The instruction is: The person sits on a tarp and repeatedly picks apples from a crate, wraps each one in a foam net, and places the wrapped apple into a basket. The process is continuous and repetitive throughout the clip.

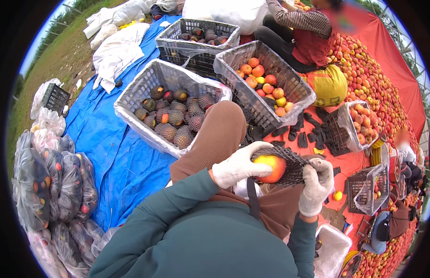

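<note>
A blue tarpaulin [108, 139] covers the ground on the person's left, and a red sheet [395, 60] on the right carries a wide heap of loose red-and-yellow fruit [372, 78]. On the blue tarpaulin stands a grey plastic crate [131, 95] lined with clear film and filled with fruit already sheathed in black foam nets; behind it sits a second grey crate [178, 41] with a few netted fruit, and beside them, tilted toward the person, a third crate [294, 83] holds bare red and yellow fruit. At the far left lie clear bags [53, 185] stuffed with netted fruit. Another person in a striped top [303, 23] sits beyond the crates. Spare black nets [312, 132] are scattered on the red sheet near the tilted crate. Over the person's brown-trousered lap, both hands wear white knit gloves. The left hand [238, 167] is closed around a red-and-yellow fruit [270, 167], fingers curled over its top and left side. The right hand [317, 183] pinches the edge of a black foam net [294, 169], which is stretched partway over the fruit's right half, so the fruit sits between the two hands, just above the knees.
</note>
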The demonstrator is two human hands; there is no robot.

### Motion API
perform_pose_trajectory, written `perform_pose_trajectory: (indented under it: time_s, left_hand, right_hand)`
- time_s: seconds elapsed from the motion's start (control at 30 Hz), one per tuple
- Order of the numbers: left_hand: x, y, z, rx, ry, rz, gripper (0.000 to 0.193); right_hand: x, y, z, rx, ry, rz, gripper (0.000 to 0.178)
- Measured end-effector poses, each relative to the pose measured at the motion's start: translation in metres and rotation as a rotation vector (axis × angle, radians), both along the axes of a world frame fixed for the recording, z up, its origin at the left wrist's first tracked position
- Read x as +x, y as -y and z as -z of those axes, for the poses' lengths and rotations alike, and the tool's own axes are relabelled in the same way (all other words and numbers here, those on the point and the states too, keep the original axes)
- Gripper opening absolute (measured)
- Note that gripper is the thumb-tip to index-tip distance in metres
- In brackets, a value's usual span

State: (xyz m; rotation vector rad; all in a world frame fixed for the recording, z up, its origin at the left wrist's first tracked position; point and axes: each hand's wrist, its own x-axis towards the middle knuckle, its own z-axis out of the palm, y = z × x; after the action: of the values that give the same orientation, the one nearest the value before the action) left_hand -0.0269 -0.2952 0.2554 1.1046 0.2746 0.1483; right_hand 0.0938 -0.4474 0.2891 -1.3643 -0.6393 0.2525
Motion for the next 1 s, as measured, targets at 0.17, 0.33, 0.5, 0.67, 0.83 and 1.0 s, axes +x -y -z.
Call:
perform_pose_trajectory:
  time_s: [0.17,0.33,0.5,0.67,0.83,1.0]
  left_hand:
    - [-0.002,-0.008,0.019,0.284,0.18,-0.376,0.053]
    - [-0.039,-0.074,0.022,0.062,0.234,-0.604,0.047]
    - [-0.063,-0.204,0.079,0.239,-0.104,-0.941,0.044]
    - [-0.156,-0.345,0.241,0.137,-0.473,-1.284,0.036]
    - [-0.158,-0.394,0.289,0.562,-0.887,-1.225,0.07]
    - [-0.095,-0.374,0.278,0.972,-1.278,-0.784,0.082]
  right_hand:
    - [-0.037,-0.028,0.006,-0.44,0.91,-0.448,0.014]
    - [-0.017,-0.033,0.026,-0.417,0.36,-0.4,0.012]
    - [0.025,-0.02,0.053,-0.509,-0.111,-0.301,0.009]
    - [0.069,-0.033,0.064,-0.711,-0.058,-0.367,0.012]
    - [0.141,-0.058,0.069,-0.756,-0.201,-0.296,0.017]
    - [0.232,-0.082,0.128,-1.14,0.023,-0.33,0.019]
